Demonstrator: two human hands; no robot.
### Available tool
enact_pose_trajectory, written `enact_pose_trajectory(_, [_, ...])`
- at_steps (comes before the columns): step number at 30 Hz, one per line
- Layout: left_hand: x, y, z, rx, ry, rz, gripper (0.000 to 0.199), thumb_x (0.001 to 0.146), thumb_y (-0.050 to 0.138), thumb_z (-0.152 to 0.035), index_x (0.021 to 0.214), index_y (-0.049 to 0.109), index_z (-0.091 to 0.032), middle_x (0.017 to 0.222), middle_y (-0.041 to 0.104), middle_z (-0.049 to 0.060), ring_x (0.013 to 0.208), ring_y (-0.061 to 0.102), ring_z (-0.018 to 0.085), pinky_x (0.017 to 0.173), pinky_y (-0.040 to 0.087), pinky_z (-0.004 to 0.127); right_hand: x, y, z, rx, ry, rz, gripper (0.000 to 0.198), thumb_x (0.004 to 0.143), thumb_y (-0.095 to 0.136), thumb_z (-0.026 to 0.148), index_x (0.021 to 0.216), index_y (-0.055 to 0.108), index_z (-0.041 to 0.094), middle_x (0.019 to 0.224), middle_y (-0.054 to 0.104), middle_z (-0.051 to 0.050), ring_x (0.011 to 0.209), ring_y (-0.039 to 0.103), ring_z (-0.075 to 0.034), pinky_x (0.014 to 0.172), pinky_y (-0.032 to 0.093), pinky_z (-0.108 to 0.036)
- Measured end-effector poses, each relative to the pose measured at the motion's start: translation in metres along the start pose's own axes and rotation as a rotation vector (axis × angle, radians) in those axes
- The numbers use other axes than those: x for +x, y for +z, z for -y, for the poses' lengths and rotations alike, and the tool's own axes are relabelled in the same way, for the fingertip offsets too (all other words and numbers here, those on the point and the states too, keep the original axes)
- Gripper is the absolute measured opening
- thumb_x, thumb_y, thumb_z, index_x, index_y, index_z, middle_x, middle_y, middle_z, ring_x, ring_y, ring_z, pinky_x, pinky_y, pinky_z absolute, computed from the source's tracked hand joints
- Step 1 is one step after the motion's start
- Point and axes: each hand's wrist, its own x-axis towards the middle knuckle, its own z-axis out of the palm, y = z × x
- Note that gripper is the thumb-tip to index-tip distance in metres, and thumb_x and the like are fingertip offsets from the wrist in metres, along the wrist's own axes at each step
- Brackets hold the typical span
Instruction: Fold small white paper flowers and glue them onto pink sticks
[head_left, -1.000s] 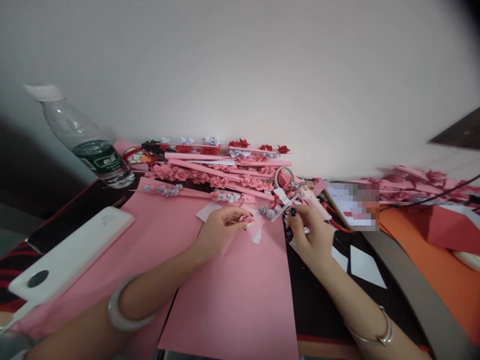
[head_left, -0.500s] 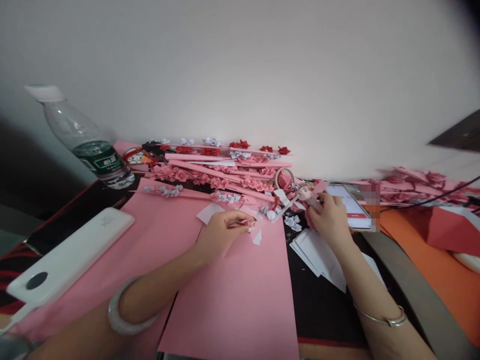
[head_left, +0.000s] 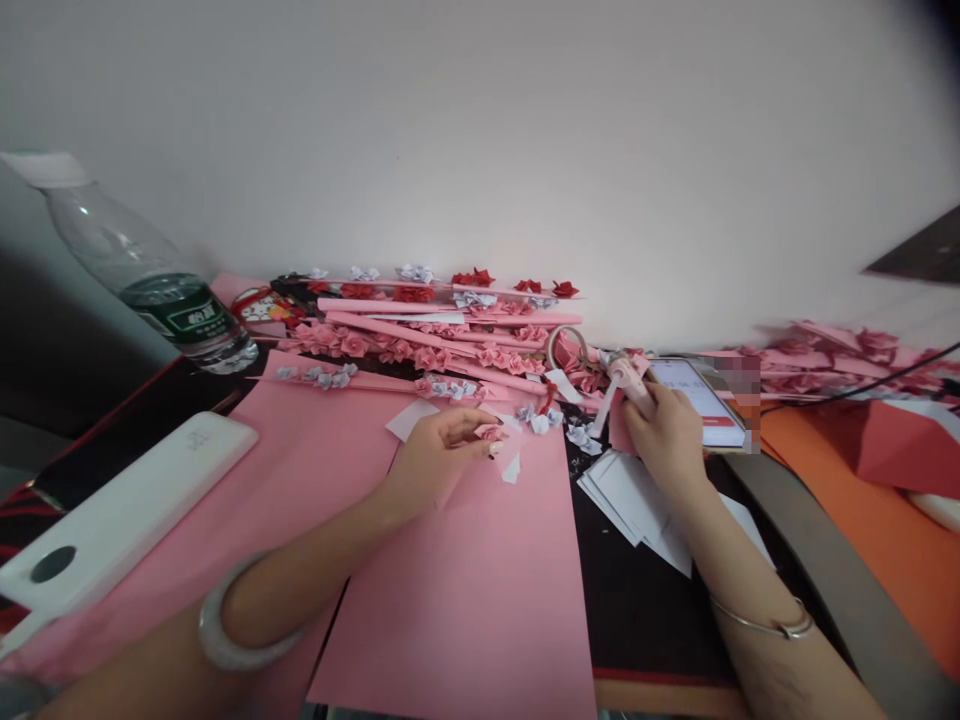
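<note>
My left hand (head_left: 439, 455) is closed in a pinch on a small folded pink paper flower (head_left: 491, 433), held above the pink paper sheet (head_left: 465, 610). At the right, my right hand (head_left: 667, 435) is wrapped round a small pink handheld tool (head_left: 631, 385), from which a whitish translucent strip (head_left: 607, 405) sticks out towards the table; its exact kind is unclear. Folded white paper flowers (head_left: 583, 436) lie just left of that hand. Below it rests a fanned stack of white paper pieces (head_left: 634, 505). White paper scraps (head_left: 511, 468) lie by my left fingertips.
Pink rolled stems with paper flowers (head_left: 420, 350) pile along the wall. A tape roll (head_left: 566, 347) stands among them. A water bottle (head_left: 187, 310) and a white power bank (head_left: 135, 510) are at left. A phone (head_left: 686, 395), orange paper (head_left: 840, 480) and a red paper piece (head_left: 904, 450) are at right.
My right hand has tilted the pink tool, so its strip swings right and points more steeply down. My left hand keeps its pinch on the pink flower. The view has shifted slightly.
</note>
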Motion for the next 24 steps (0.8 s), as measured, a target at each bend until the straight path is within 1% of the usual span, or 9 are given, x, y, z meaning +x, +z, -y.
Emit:
enact_pose_trajectory(4, [0.000,0.000,0.000,0.013,-0.001,-0.017,0.017,0.069,0.064,-0.021,0.085,0.062,-0.015,0.089,0.066,0.005,0.086,0.061,0.018,0.076,0.048,0.029,-0.003,-0.007,0.002,0.044,0.016,-0.069,0.025,0.075,0.046,0.025,0.091,0.060,0.013,0.073,0.056,-0.008,0.068,0.051,-0.022,0.060,0.037,-0.032])
enact_pose_trajectory(7, [0.000,0.001,-0.001,0.003,-0.022,-0.025,0.018,0.069,0.064,-0.021,0.086,0.060,-0.015,0.089,0.066,0.005,0.086,0.061,0.018,0.076,0.049,0.030,-0.004,-0.010,0.002,0.078,0.036,-0.116,0.018,0.075,0.046,0.027,0.078,0.059,0.015,0.066,0.052,-0.005,0.062,0.047,-0.020,0.056,0.034,-0.031])
enact_pose_trajectory(9, [-0.001,0.001,0.000,-0.020,-0.040,-0.033,0.019,0.069,0.065,-0.022,0.085,0.059,-0.015,0.087,0.066,0.005,0.085,0.062,0.018,0.074,0.050,0.030,-0.004,-0.011,0.001,0.096,0.055,-0.155,0.017,0.076,0.045,0.028,0.067,0.054,0.016,0.059,0.047,-0.003,0.057,0.043,-0.018,0.053,0.032,-0.030])
enact_pose_trajectory(11, [-0.001,0.001,0.001,-0.034,-0.042,-0.034,0.018,0.068,0.065,-0.021,0.083,0.058,-0.016,0.084,0.066,0.004,0.083,0.062,0.018,0.072,0.050,0.030,-0.005,-0.014,0.002,0.145,0.097,-0.193,0.019,0.077,0.046,0.029,0.060,0.048,0.019,0.053,0.041,0.001,0.050,0.039,-0.015,0.049,0.030,-0.029])
enact_pose_trajectory(13, [-0.001,0.001,0.002,-0.016,-0.020,-0.028,0.014,0.068,0.065,-0.021,0.079,0.059,-0.015,0.083,0.067,0.004,0.081,0.062,0.017,0.072,0.050,0.029,-0.008,-0.017,0.004,0.242,0.159,-0.188,0.023,0.076,0.049,0.032,0.056,0.044,0.020,0.047,0.035,0.004,0.044,0.034,-0.013,0.045,0.028,-0.027])
enact_pose_trajectory(15, [-0.001,0.001,0.001,0.013,-0.002,-0.031,0.012,0.068,0.065,-0.020,0.079,0.062,-0.015,0.083,0.067,0.004,0.081,0.062,0.017,0.072,0.050,0.028,-0.011,-0.022,0.006,0.361,0.211,-0.121,0.028,0.073,0.053,0.035,0.053,0.042,0.021,0.043,0.033,0.005,0.040,0.031,-0.011,0.040,0.026,-0.025])
enact_pose_trajectory(17, [-0.001,0.001,-0.002,0.035,-0.001,-0.051,0.012,0.068,0.064,-0.019,0.079,0.064,-0.015,0.085,0.068,0.004,0.082,0.062,0.017,0.073,0.050,0.028,-0.013,-0.026,0.008,0.477,0.207,-0.020,0.028,0.072,0.056,0.037,0.053,0.045,0.020,0.043,0.038,0.005,0.040,0.033,-0.010,0.038,0.026,-0.024])
enact_pose_trajectory(21, [-0.001,0.002,-0.009,0.028,-0.060,-0.122,0.016,0.067,0.066,-0.017,0.083,0.067,-0.015,0.087,0.069,0.004,0.085,0.062,0.018,0.077,0.050,0.028,-0.018,-0.033,0.012,0.621,0.082,0.192,0.021,0.068,0.061,0.035,0.059,0.054,0.017,0.048,0.049,0.002,0.043,0.043,-0.012,0.039,0.034,-0.024])
enact_pose_trajectory(24, [-0.002,0.003,-0.012,-0.014,-0.110,-0.146,0.023,0.066,0.067,-0.018,0.089,0.068,-0.016,0.089,0.070,0.004,0.086,0.063,0.018,0.078,0.050,0.029,-0.025,-0.035,0.018,0.702,-0.029,0.357,0.019,0.067,0.063,0.034,0.066,0.060,0.016,0.056,0.059,-0.001,0.049,0.052,-0.015,0.044,0.042,-0.025])
